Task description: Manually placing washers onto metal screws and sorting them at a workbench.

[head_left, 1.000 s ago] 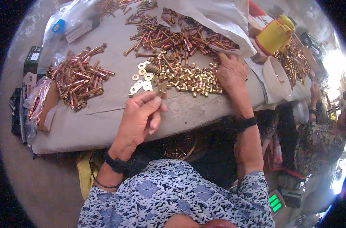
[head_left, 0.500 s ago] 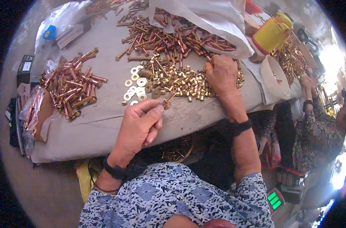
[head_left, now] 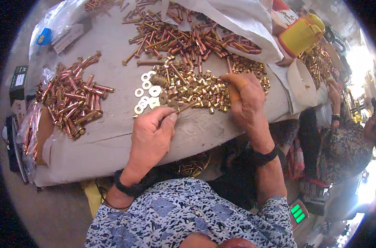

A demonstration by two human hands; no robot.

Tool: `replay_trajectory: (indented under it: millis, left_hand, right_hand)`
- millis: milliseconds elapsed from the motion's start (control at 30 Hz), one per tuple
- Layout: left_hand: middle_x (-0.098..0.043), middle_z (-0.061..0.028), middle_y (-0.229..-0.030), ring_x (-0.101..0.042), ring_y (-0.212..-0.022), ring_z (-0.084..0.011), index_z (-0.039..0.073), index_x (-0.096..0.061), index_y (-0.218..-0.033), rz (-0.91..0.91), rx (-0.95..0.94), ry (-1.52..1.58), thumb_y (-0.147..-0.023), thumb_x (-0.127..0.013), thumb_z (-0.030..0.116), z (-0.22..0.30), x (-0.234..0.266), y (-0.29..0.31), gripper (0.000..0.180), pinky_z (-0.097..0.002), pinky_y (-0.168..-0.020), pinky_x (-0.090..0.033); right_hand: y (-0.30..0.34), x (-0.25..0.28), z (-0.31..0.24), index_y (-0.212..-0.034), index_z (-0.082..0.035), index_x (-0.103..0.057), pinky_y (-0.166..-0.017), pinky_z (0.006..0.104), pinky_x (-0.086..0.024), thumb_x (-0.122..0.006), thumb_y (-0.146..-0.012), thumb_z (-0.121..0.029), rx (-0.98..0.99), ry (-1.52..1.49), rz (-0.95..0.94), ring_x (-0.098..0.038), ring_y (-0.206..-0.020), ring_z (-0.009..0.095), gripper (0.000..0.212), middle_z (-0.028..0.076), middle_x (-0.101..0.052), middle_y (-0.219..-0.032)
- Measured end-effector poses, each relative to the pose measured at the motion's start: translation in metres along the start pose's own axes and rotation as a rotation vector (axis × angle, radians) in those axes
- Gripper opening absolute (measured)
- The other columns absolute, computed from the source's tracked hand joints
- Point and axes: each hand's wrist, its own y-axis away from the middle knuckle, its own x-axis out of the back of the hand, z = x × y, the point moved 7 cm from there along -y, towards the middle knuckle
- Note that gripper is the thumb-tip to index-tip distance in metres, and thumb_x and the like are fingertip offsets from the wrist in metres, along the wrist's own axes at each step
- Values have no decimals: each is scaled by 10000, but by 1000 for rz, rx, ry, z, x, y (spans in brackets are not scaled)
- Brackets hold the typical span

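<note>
My left hand (head_left: pixel 151 134) pinches a copper-coloured bolt (head_left: pixel 187 108) between thumb and fingertips, its shank tilted up to the right above the table's near side. My right hand (head_left: pixel 250 101), with orange covers on finger and thumb, is at the right part of a pile of small brass-coloured nuts or sleeves (head_left: pixel 210 91). Its fingers are curled together; whatever they hold is hidden. Flat pale washers (head_left: pixel 155 91) lie left of the brass pieces, beside a stack of darker washers (head_left: pixel 158 80).
Bolts lie heaped on the table (head_left: pixel 109 153) at the left (head_left: pixel 74 97) and far middle (head_left: pixel 196 41). A white sack (head_left: pixel 241 20) covers part of the far heap. At right are a yellow container (head_left: pixel 300 36), a white bowl (head_left: pixel 302 84) and another person's hand (head_left: pixel 335 93).
My right hand has drawn back toward me from the pile's far right side, its fingers now turned left. My left hand still holds the bolt, now tilted lower. The view has shifted slightly.
</note>
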Motion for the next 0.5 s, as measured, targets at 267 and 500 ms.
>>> replay_trajectory:
  millis: [267, 500]
  left_hand:
    - [-567, -54, -608, -500, -530, -83, -25, -609, -894, 13, -67, -112, -826, -565, 105, 8, 0, 0, 154, -255, -506, -411]
    - [-559, -43, -619, -520, -566, -103, -12, -617, -912, 5, -189, -226, -824, -542, 129, 11, -3, 4, 183, -254, -532, -418]
  right_hand:
    - [11, -5, -9, -919, -64, -600, -658, 349, -472, -574, -721, 66, -77, -274, -36, -581, -751, 293, 238, 114, -612, -834]
    - [17, -11, -34, -902, -66, -611, -679, 342, -480, -571, -690, 69, -5, -332, -102, -591, -789, 284, 255, 98, -622, -851]
